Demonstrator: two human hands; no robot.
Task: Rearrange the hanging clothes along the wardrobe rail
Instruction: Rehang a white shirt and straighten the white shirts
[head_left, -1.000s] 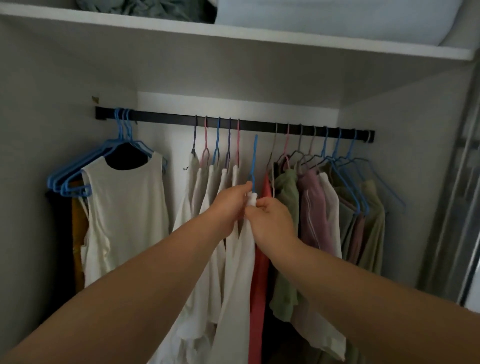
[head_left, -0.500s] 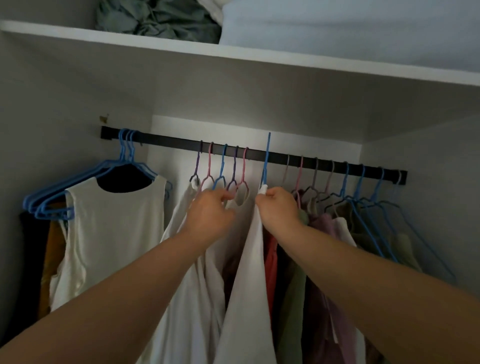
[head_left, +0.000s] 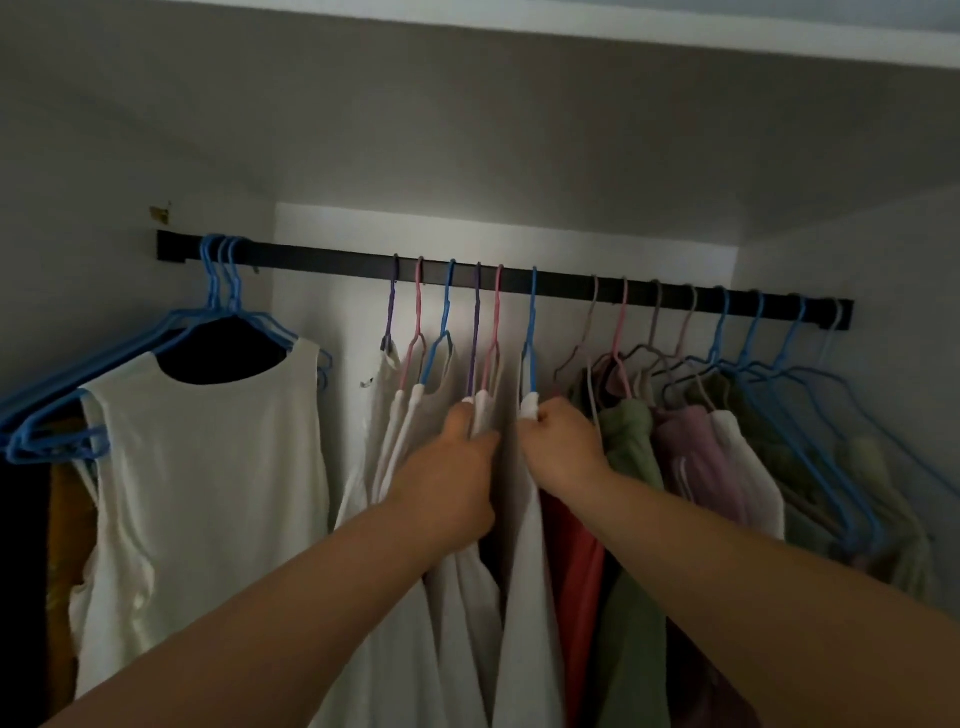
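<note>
A black rail (head_left: 332, 261) crosses the wardrobe with several hangers on it. My right hand (head_left: 563, 444) grips the shoulder of a white garment (head_left: 527, 597) on a blue hanger (head_left: 531, 332), whose hook sits over the rail. My left hand (head_left: 452, 486) holds the neighbouring white garments (head_left: 415, 415) just left of it, its fingers curled into the cloth below a pink and a purple hanger. A narrow gap lies between the two hands.
A white sleeveless top (head_left: 208, 493) on blue hangers hangs at the far left over dark and mustard clothes. Right of my hands hang red, green (head_left: 631, 447), mauve (head_left: 693, 457) and olive garments. A white shelf (head_left: 571, 26) runs overhead.
The blue hanger with the white garment was lifted from below the rail and its hook now sits on the rail. My left hand moved left onto the neighbouring white clothes. The view tilted upward.
</note>
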